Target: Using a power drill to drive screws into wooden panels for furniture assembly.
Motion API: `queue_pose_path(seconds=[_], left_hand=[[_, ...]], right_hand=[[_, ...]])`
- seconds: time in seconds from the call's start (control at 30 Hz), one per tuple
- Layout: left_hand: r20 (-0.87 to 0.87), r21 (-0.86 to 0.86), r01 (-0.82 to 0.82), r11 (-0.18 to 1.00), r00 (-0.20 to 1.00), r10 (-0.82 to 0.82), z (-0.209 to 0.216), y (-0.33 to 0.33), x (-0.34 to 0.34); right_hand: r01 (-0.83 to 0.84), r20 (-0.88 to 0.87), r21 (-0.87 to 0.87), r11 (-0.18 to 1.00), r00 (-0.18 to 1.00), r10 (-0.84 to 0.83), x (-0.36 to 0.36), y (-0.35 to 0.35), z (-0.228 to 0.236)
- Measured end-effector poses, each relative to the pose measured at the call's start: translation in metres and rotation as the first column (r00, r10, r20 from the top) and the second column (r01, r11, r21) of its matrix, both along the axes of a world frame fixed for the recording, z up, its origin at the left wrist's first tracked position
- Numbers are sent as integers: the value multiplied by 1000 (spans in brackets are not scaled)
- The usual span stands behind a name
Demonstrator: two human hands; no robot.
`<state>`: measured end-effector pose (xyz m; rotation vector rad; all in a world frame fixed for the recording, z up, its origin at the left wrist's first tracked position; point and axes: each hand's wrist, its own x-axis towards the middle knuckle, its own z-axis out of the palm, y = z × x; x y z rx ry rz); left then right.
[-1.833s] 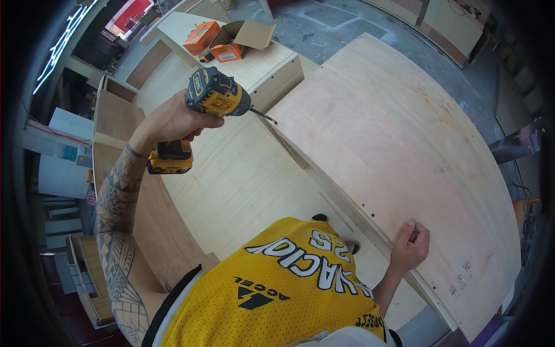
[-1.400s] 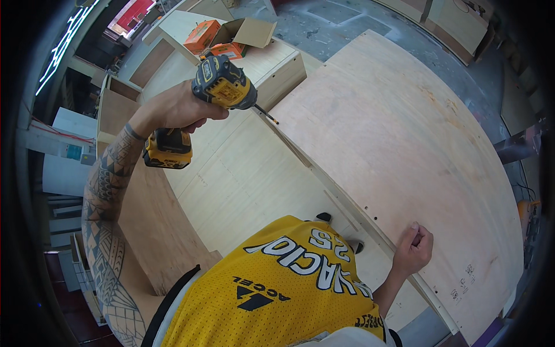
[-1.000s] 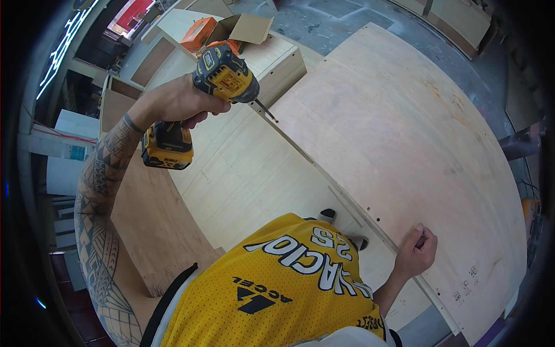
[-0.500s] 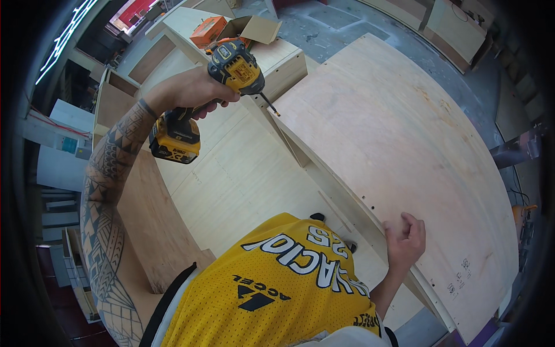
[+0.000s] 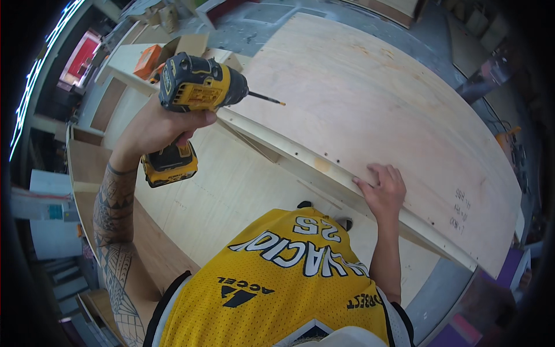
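Note:
My left hand [image 5: 159,128] is closed around the grip of a yellow and black cordless drill [image 5: 202,87], held above the wooden frame. Its long thin bit [image 5: 266,98] points right over a large plywood panel [image 5: 358,104], and its tip appears clear of the surface. My right hand [image 5: 384,189] rests at the panel's near edge, thumb by the edge and fingers slightly bent on top, thumb and fingers apart. Close by, several small dark holes or screw heads run along that edge. Beneath the panel, a pale wooden rail [image 5: 277,143] borders the frame.
A pale board [image 5: 222,168] forms the inside of the frame around me. An orange box [image 5: 147,61] and an open cardboard box [image 5: 192,44] stand at the far left. Orange-yellow equipment with cables [image 5: 507,137] is at the far right.
The drill has turned so its bit points more to the right instead of down at the panel's corner. My right hand has shifted to the panel's near edge. The whole view has swung.

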<state>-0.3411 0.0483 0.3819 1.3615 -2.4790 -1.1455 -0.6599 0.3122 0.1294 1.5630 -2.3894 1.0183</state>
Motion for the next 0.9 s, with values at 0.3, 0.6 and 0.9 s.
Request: queue_pose_path(seconds=[0.3, 0.6, 0.9], left_hand=[[183, 62, 330, 942, 924, -336, 4, 48, -71], [206, 38, 458, 888, 866, -455, 15, 56, -100], [242, 35, 474, 880, 850, -467, 14, 54, -106]], right_hand=[[0, 132, 78, 997, 991, -11, 0, -1, 26], [11, 91, 5, 1000, 996, -11, -2, 5, 24], [9, 98, -3, 1000, 995, -9, -2, 5, 26]])
